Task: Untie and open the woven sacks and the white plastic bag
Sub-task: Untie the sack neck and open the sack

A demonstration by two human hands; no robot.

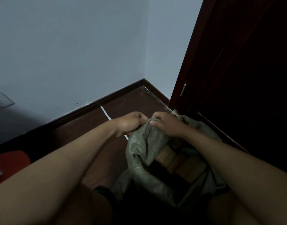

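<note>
A grey-green woven sack (143,148) stands on the dark floor between my knees, its mouth gaping toward me. Brown cardboard boxes (180,163) show inside it. My left hand (131,121) and my right hand (165,124) meet at the sack's far rim, held up above the floor. Both pinch the bunched fabric there, fingers curled. A thin cord or rolled edge (155,121) loops over my right fingers. No white plastic bag is in view.
A dark wooden door (236,70) stands close on the right, touching the sack. Pale blue walls meet in the corner behind, with a dark skirting board (107,96). A white strip (106,113) lies on the floor. Something red (11,161) sits at the left edge.
</note>
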